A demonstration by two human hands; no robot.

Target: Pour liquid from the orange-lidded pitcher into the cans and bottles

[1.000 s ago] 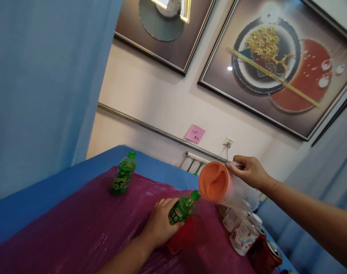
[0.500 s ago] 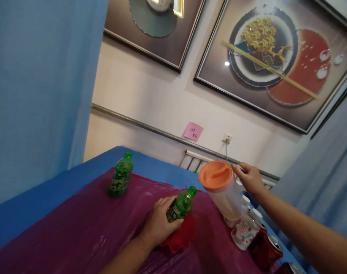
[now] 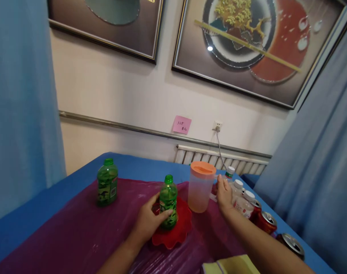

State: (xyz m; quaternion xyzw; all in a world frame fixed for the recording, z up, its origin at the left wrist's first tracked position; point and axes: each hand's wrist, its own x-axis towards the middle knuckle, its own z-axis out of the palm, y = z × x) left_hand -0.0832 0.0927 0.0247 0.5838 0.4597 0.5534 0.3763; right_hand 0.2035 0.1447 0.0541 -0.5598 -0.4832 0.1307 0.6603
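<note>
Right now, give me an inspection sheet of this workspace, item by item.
Surface: blue-covered table with a crinkled magenta plastic sheet over it.
Job's things: green capped plastic bottle upright on a red scalloped plastic dish; clear plastic pitcher with orange lid upright beside the dish.
Clutter: second green bottle, white-capped bottles, red drink cans, yellow pad.
Grippers: left hand, fingers around the green bottle; right hand open beside the pitcher.
Cables: white cord from wall socket.
Surroundings: framed pictures, pink sticky note, blue curtains, radiator.
</note>
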